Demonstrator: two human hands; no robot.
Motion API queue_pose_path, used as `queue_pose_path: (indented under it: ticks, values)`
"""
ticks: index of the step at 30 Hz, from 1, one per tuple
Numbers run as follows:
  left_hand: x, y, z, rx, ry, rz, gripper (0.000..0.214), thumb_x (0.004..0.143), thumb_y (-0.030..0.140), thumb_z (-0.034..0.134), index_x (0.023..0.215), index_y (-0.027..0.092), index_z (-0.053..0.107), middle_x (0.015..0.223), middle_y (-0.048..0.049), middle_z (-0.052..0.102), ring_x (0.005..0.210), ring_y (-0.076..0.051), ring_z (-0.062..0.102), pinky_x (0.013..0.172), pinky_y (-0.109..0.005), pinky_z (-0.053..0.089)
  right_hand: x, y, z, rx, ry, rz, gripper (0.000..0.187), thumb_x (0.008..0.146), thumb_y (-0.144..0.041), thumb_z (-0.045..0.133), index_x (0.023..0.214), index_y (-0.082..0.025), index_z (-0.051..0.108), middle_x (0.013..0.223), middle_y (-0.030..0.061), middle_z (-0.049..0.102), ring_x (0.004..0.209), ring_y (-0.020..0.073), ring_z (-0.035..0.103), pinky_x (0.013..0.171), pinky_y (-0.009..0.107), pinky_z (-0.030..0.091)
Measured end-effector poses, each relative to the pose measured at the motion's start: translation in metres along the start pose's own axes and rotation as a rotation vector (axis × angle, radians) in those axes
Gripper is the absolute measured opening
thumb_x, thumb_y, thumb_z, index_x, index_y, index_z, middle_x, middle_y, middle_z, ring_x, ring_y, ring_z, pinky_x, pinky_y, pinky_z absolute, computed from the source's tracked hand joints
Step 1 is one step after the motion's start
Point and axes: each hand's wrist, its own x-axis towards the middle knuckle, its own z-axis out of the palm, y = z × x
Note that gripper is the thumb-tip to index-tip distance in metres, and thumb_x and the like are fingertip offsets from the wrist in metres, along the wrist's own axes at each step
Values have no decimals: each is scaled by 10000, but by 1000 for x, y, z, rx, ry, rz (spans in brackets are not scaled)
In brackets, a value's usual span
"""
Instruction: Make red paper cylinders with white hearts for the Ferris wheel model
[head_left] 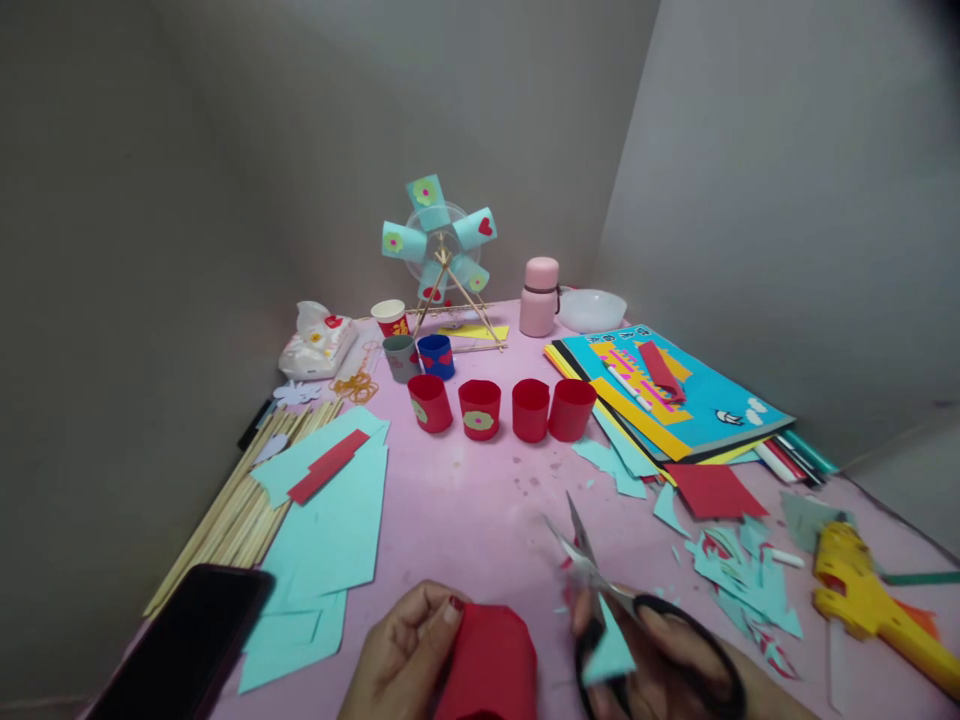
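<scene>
At the bottom centre my left hand [401,655] is closed around a red paper piece [489,665], curved like a cup wrap. Just to its right my right hand [660,670] grips black-handled scissors [600,585] whose blades stand apart and point up and away. A light blue paper scrap [609,650] is pinched under the same hand. Both hands hover just above the pink table [465,510] near its front edge.
Several red paper cups [499,408] stand in a row mid-table, with a paper Ferris wheel model [439,250] behind. Light blue sheets [330,520] and wooden sticks [240,505] lie left, a black phone [187,645] at front left. Coloured paper stack [667,395], scraps [742,575] and a yellow glue gun [870,600] lie right.
</scene>
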Motion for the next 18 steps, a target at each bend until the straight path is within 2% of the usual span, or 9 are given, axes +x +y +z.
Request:
queue_pose_path:
  ticks: [3, 5, 7, 11, 16, 18]
  values:
    - [5, -3, -4, -19, -3, 1, 424, 569, 527, 775, 616, 145, 597, 475, 81, 462, 429, -28, 349, 438, -136, 270, 10, 8, 1, 172, 69, -32, 399, 697, -575, 664, 768, -182, 664, 629, -12, 563, 573, 101, 527, 608, 204, 422]
    - [9, -7, -7, -39, -13, -2, 435, 540, 530, 789, 605, 147, 594, 484, 71, 489, 432, -34, 372, 442, -146, 282, 14, 12, 1, 245, 67, -67, 357, 664, -523, 721, 722, -175, 667, 619, -11, 564, 575, 102, 530, 564, 185, 414]
    - [13, -12, -9, -61, -42, -9, 433, 540, 525, 793, 601, 147, 591, 484, 65, 499, 434, -39, 387, 442, -149, 278, 15, 15, 1, 194, 26, -81, 345, 689, -504, 710, 727, -163, 670, 635, -4, 568, 562, 98, 520, 513, 173, 387]
    - [17, -18, -11, -92, -76, -14, 422, 544, 494, 806, 592, 139, 582, 471, 65, 491, 422, -32, 388, 439, -146, 271, 12, 13, 1, -3, -31, -84, 404, 754, -483, 660, 944, -126, 661, 705, 25, 602, 580, 87, 500, 534, 178, 355]
    - [18, -10, -15, -110, 83, 68, 380, 586, 486, 779, 640, 181, 559, 488, 67, 551, 421, -68, 448, 428, -172, 334, 15, 14, -4, -137, -57, -99, 529, 754, -563, 617, 998, -94, 623, 654, 39, 601, 518, 76, 471, 465, 165, 319]
    - [21, -5, -18, 7, 145, 136, 344, 652, 492, 722, 688, 190, 560, 548, 53, 587, 457, -96, 485, 462, -203, 382, 21, 18, -9, -122, -51, -100, 527, 766, -579, 591, 1014, -114, 598, 643, 41, 615, 467, 69, 472, 411, 148, 299]
